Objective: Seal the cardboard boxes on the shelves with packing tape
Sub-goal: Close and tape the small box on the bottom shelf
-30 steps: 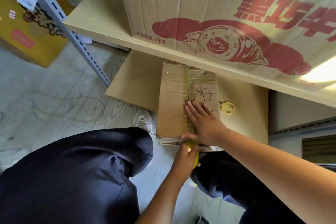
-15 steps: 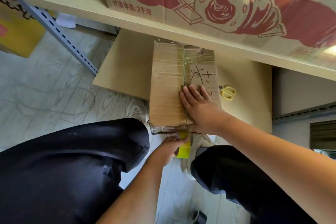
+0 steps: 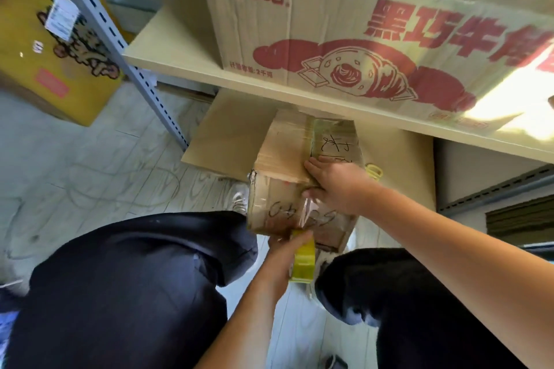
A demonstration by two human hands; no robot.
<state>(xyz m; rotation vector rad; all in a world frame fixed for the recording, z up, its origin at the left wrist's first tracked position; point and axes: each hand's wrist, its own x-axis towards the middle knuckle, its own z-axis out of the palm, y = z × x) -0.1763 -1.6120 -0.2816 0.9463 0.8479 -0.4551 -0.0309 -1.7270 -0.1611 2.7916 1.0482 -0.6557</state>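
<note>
A: Pale plank floor (image 3: 90,165), grey metal upright (image 3: 99,24), beige lower shelf board (image 3: 227,135) down near the ground, upper shelf board (image 3: 168,48) overhead.

B: And right at the front edge of that lower board, the small cardboard box (image 3: 284,153), near end tipped off the edge toward the knees.

A: Clear tape (image 3: 308,207) running along the top seam and over the near face. Right hand (image 3: 338,186) pressed flat on the lid, fingers together, thumb hooked down over the edge.

B: Left hand (image 3: 284,252) just below, fingers curled tight round the yellow-green tape roll (image 3: 304,260).

A: Looks light, going by the size and how easily it tips. Worn, creased board, soft at the corners; probably dents under hard pressure. Best held by the top edge and side walls, not the glossy taped strip, likely slippery.

B: Black handwriting on lid and near face, scrawled, not readable.

A: Beside the box, yellow scissors (image 3: 373,171), partly hidden.

B: Above, the big carton (image 3: 344,39): red croissant drawing, large red Chinese characters, partly "黑巧牛", small print apparently "2千克".

A: Far left, yellow carton (image 3: 51,63) with a white label, blurred.
</note>
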